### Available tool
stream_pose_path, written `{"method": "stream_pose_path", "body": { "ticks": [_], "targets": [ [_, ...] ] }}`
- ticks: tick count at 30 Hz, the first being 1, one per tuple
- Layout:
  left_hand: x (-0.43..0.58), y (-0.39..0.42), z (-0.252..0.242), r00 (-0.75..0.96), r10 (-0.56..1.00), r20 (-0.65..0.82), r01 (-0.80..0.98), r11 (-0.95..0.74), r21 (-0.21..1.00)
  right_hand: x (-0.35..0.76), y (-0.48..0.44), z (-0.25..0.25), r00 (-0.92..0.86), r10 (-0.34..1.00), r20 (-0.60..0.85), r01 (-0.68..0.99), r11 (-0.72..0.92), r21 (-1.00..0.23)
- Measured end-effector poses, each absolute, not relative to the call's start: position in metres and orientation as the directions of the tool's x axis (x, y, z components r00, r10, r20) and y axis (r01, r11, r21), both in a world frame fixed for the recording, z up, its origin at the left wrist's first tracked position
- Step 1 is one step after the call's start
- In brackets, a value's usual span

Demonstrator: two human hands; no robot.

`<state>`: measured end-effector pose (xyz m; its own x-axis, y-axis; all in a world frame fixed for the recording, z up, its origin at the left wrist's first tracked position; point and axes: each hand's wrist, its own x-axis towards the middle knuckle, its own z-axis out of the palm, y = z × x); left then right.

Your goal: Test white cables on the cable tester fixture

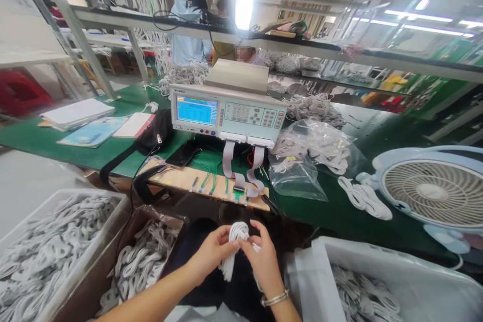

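Observation:
Between my two hands, low in the middle of the head view, is a bundled white cable [238,233] with its loops upward and strands hanging below. My left hand [215,251] grips the bundle from the left, thumb across its front. From the right, my right hand [261,251] pinches the bundle near its middle with thumb and fingers. Part of the cable is hidden behind the fingers. Just beyond my hands lies a wooden test board [184,181] with green wires and grey ribbon cables [229,158] leading up to a bench tester [228,113] with a lit blue screen.
White bins of bundled cables stand at left [128,201] and right [320,261], with a cardboard box of cables [141,256] beside the left one. A fan [433,191], bagged cables [328,148] and papers [81,110] sit on the green table [22,131]. People are beyond the shelf.

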<state>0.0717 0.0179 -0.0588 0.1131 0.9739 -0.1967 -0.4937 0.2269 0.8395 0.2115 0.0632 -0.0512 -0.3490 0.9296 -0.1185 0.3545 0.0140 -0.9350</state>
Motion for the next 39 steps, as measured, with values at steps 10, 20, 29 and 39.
{"method": "stream_pose_path", "body": {
  "ticks": [10,20,29,39],
  "targets": [
    [0.081,0.027,-0.071,0.014,0.921,-0.389,-0.549,0.331,0.767,0.212,0.056,-0.065,-0.488,0.809,0.328,0.533,0.574,-0.621],
    [0.063,0.056,-0.079,-0.085,0.922,-0.378,-0.339,0.330,0.881,0.200,0.107,-0.061,-0.334,0.913,-0.234,0.135,-0.200,-0.971],
    [0.044,0.071,-0.065,0.040,0.890,-0.453,-0.371,0.434,0.821,0.192,0.119,-0.056,-0.502,0.803,-0.321,-0.122,-0.433,-0.893],
    [0.047,0.079,-0.059,-0.006,0.865,-0.502,-0.458,0.444,0.770,0.193,0.117,-0.055,-0.336,0.910,-0.244,0.024,-0.250,-0.968]
  ]
}}
